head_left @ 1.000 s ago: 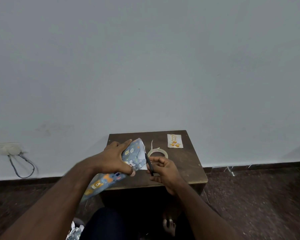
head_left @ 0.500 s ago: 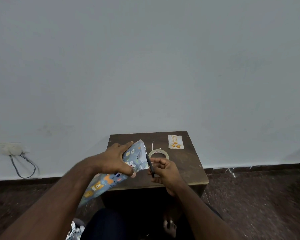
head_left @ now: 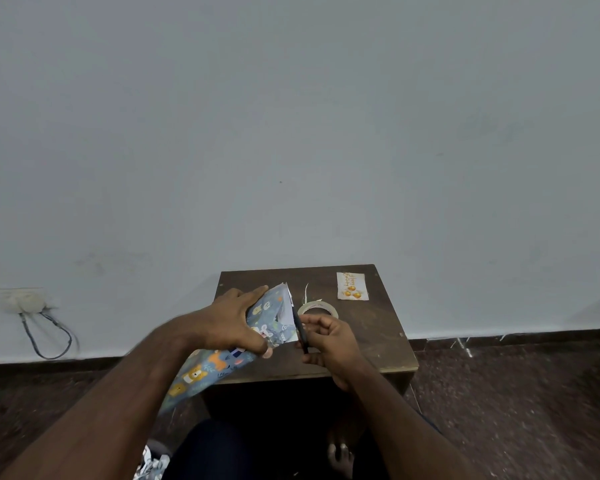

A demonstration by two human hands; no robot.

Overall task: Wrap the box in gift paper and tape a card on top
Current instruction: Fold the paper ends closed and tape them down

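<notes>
Blue gift paper (head_left: 201, 370) printed with cartoon animals lies folded over the near left of a small dark wooden table (head_left: 371, 344), one end hanging off the front edge. My left hand (head_left: 232, 323) grips the paper from above. My right hand (head_left: 328, 341) holds dark scissors (head_left: 300, 329) against the paper's white right edge. A ring of tape (head_left: 317, 308) lies just behind my right hand. The card (head_left: 352, 286), white with gold balloons, lies at the table's far right. The box is hidden.
A pale wall rises right behind the table. A wall socket with a looping cable (head_left: 45, 327) sits low on the left. Crumpled paper (head_left: 153, 465) lies on the dark floor by my knee, and a bare foot (head_left: 340, 457) shows below the table.
The view has shifted slightly. Both hands stay on the paper and scissors in nearly the same place.
</notes>
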